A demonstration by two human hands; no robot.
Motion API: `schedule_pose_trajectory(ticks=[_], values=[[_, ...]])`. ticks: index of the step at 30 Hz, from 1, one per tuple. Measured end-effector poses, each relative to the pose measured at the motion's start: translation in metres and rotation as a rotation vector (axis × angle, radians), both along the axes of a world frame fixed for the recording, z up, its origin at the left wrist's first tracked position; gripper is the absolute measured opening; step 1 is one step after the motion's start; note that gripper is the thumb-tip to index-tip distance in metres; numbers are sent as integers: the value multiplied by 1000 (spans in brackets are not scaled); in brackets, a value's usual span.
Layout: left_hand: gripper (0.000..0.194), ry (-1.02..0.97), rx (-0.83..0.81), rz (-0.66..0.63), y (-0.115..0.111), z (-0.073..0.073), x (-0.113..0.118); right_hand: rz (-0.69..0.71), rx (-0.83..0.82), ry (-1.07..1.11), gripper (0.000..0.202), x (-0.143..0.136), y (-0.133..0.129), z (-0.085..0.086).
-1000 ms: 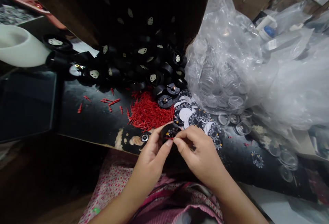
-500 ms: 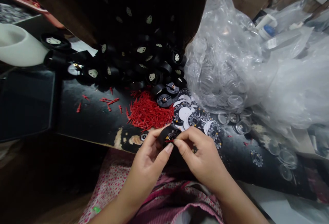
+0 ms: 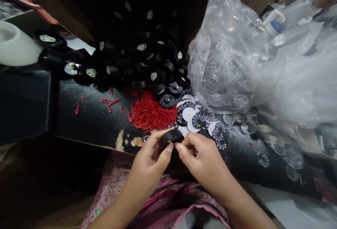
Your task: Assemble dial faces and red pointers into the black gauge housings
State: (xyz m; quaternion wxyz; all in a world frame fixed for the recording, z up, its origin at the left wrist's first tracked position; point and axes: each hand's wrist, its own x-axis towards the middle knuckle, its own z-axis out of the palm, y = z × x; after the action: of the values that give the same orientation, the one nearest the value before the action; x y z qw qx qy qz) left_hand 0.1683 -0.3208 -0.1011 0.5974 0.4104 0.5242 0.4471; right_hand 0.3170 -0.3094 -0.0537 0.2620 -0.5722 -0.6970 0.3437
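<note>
My left hand point(image 3: 151, 157) grips a round black gauge casing point(image 3: 170, 136), its thumb at the near rim. The casing is tilted, and a bit of its dial shows inside. My right hand point(image 3: 196, 150) is closed at the right side of the casing, thumb and index finger pinched at the rim; a speck of red shows by the fingertips, too small to make out. Just beyond my hands lie a heap of red pointers point(image 3: 152, 111) and a pile of black and white dial discs point(image 3: 198, 120).
Many black casings point(image 3: 154, 76) pile up behind the red heap. A plastic bag of clear lenses point(image 3: 223, 71) stands at the right, with loose lenses point(image 3: 247, 127) before it. At the left are a dark tray point(image 3: 23, 104) and a white container point(image 3: 18, 46).
The casing has been tilted, so less of its dial shows. The red pointer that lay across the dial between my fingertips is now mostly hidden. The view has shifted slightly.
</note>
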Motion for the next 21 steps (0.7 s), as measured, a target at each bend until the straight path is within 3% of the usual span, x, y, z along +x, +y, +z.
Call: schedule_pose_trajectory(ticks=[4, 11, 13, 16, 21], values=[[40, -203, -106, -107, 4, -3, -3, 85, 237, -125, 5, 5, 6, 0], [47, -63, -135, -64, -4, -10, -2, 211, 477, -429, 18, 2, 15, -3], [47, -46, -194, 2, -8, -11, 1, 177, 442, -392, 16, -1, 15, 0], [50, 15, -195, 42, -11, -13, 4, 85, 258, -252, 9, -1, 14, 7], [51, 183, -35, -121, -4, -16, 3, 67, -48, -25, 7, 32, 12, 9]])
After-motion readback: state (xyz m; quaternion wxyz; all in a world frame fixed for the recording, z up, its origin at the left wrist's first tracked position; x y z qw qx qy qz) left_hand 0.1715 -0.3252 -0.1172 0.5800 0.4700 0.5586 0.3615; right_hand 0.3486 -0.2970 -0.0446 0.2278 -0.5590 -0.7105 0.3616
